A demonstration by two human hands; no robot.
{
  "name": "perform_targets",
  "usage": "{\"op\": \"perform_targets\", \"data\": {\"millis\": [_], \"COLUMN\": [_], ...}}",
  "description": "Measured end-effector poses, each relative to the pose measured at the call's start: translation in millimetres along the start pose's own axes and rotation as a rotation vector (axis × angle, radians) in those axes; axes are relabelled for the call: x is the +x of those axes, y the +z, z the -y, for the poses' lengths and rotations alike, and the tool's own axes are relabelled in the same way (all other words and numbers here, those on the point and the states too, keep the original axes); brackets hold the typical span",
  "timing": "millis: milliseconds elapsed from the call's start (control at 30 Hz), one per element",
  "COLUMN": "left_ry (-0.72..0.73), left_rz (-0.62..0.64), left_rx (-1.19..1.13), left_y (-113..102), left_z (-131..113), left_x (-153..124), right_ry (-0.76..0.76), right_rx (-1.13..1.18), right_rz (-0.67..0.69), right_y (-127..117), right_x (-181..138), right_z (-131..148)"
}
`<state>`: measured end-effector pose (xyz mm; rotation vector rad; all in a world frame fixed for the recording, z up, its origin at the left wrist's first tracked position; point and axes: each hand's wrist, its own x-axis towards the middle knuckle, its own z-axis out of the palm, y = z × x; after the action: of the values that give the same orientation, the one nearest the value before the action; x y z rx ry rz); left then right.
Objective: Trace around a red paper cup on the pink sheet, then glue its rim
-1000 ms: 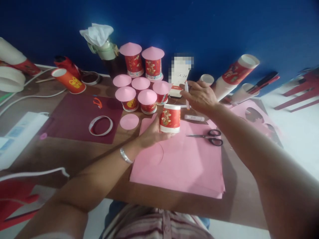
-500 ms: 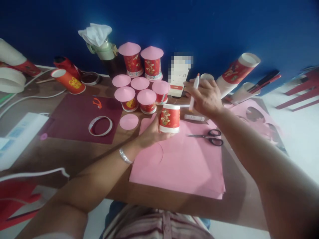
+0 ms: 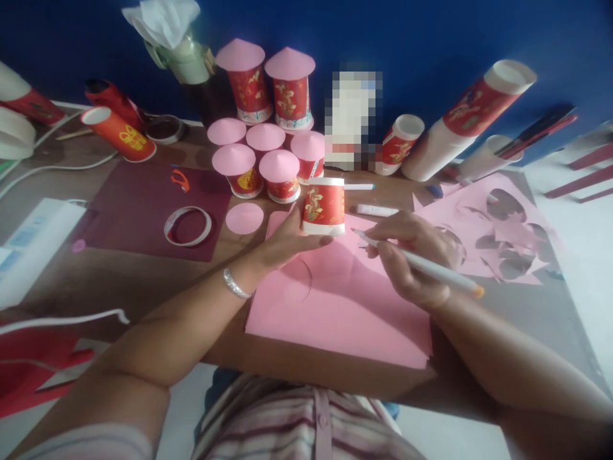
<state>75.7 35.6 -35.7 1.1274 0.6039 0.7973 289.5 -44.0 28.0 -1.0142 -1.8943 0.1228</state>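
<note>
My left hand is closed around a red paper cup section with a gold figure and white bands at top and bottom. It is held over a stack of pink paper that bears a curved pencil-like line. In my right hand is a white marker pen, its tip pointing left toward the cup section and its orange end toward my wrist. The scissors seen earlier are largely hidden by that hand. A white capped stick lies just beyond the paper.
Several red cups with pink cone tops stand at the back. Left of them lie a pink disc, a white ring and a maroon sheet. A phone leans on the wall; cut pink scraps lie at right.
My right hand has come down and nearer with the marker, turning it from upright to nearly level beside the cup section. A red cup behind it shows now. The view has tilted down slightly.
</note>
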Motion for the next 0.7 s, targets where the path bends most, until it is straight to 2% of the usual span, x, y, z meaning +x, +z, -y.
{"op": "perform_targets", "data": {"millis": [300,500,700], "left_ry": [0.033,0.012,0.060], "left_rz": [-0.002,-0.012,-0.014], "left_rx": [0.073,0.139,0.231], "left_y": [-3.3,-0.2,-0.9], "left_z": [5.8,-0.5,-0.5], "left_x": [-0.2,-1.7,-2.0], "right_ry": [-0.126,-0.217,-0.245], "right_rx": [-0.075,-0.103,-0.100], "right_rz": [-0.026,-0.004,0.011], "right_y": [17.7,21.5,22.6], "right_x": [-11.8,-10.2,-10.0], "right_z": [-9.4,-14.4,-13.9]}}
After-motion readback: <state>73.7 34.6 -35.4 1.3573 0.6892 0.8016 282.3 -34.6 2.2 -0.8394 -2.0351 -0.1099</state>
